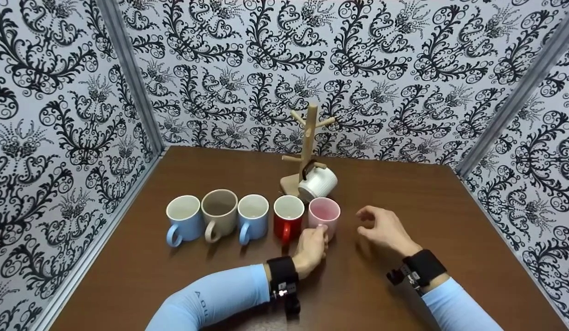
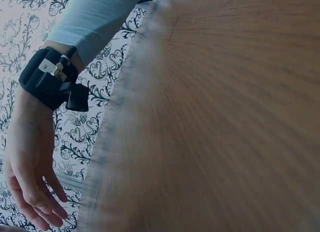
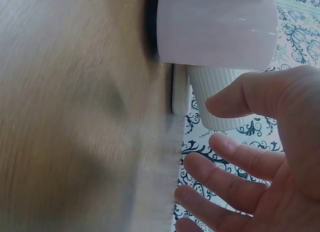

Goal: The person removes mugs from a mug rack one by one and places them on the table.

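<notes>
A pink mug (image 1: pixel 324 210) stands upright at the right end of a row of mugs. My left hand (image 1: pixel 310 250) grips it at the handle, with curled fingers largely covering that handle. To the right of the mug, my right hand (image 1: pixel 386 230) is held over the table, thumb and fingers parted and nothing between them. In the right wrist view, the side of the pink mug (image 3: pixel 217 30) shows beyond the right hand (image 3: pixel 260 162). A white ribbed mug (image 1: pixel 319 184) hangs tilted by its dark handle on a low peg of a wooden mug tree (image 1: pixel 308 142).
Left of the pink mug stand a red mug (image 1: pixel 284 225), a light blue one (image 1: pixel 253 225), a taupe one (image 1: pixel 220 214) and another light blue mug (image 1: pixel 188 225), handles toward me. Patterned walls (image 1: pixel 284 69) enclose the brown table (image 1: pixel 395 179) at the back and sides.
</notes>
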### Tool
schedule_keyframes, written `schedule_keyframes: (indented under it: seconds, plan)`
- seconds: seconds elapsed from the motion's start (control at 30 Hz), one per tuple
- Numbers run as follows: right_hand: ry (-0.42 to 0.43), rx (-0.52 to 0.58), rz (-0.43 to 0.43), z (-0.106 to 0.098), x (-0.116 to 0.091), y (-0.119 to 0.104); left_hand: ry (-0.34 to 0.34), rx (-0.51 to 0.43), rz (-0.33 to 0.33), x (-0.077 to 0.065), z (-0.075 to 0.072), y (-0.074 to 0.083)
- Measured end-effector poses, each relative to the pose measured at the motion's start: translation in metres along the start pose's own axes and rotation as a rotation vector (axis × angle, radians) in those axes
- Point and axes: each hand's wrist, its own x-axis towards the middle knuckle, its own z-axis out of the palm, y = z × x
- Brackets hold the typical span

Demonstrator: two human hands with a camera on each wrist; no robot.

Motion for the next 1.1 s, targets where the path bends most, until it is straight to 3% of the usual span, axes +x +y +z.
schedule_keyframes:
  seconds: [0.27, 0.57, 0.77, 1.1]
  plan:
    - [-0.021, 0.017, -0.007, 0.001, -0.001, -0.002, 0.006, 0.006, -0.031, 0.002, -0.004, -0.001]
    - [-0.054, 0.058, 0.023, 0.002, -0.002, -0.004, -0.041, -0.038, -0.093, 0.0, -0.003, 0.0]
    - [-0.052, 0.055, 0.022, 0.003, 0.0, -0.004, -0.066, -0.016, -0.074, 0.0, -0.006, 0.0]
    - [-0.062, 0.095, 0.043, 0.007, 0.001, -0.004, -0.155, 0.026, 0.028, -0.008, -0.02, -0.001]
